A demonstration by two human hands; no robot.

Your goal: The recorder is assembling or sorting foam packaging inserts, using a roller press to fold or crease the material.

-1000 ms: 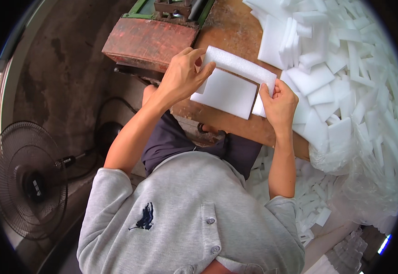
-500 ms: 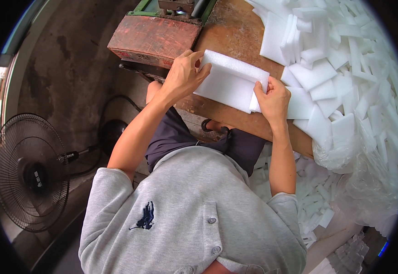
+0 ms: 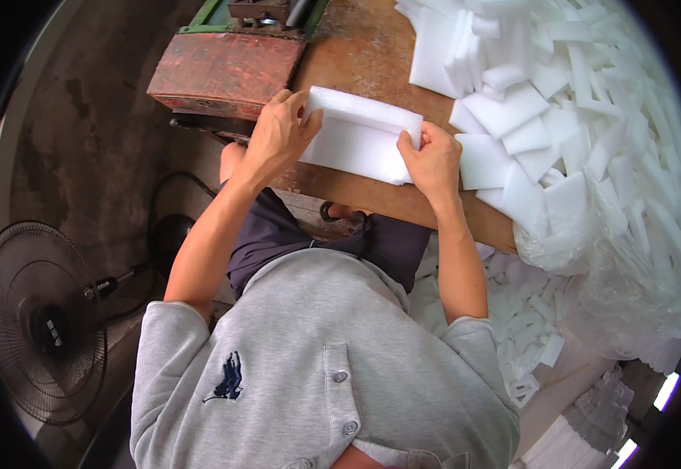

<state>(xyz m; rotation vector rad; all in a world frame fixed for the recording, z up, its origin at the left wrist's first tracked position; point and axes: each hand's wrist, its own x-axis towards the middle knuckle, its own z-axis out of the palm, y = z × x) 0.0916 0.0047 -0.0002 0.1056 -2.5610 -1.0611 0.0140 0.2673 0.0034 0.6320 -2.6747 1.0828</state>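
Observation:
A white foam sheet [image 3: 360, 134], folded over along its far edge, lies on the worn wooden table [image 3: 364, 47]. My left hand [image 3: 278, 133] grips its left end, thumb on top of the fold. My right hand [image 3: 434, 160] pinches the right end of the same fold. Both hands hold the sheet flat near the table's front edge.
A big heap of white foam pieces [image 3: 559, 102] covers the table's right side, spilling onto a clear plastic bag [image 3: 622, 273]. A rusty red metal machine block [image 3: 227, 70] stands at the left. A floor fan [image 3: 35, 320] is at lower left; foam scraps [image 3: 524, 328] lie on the floor.
The foam sheet was lifted and open a second ago; now its far part is folded over and it is pressed down on the table, with both hands closer together.

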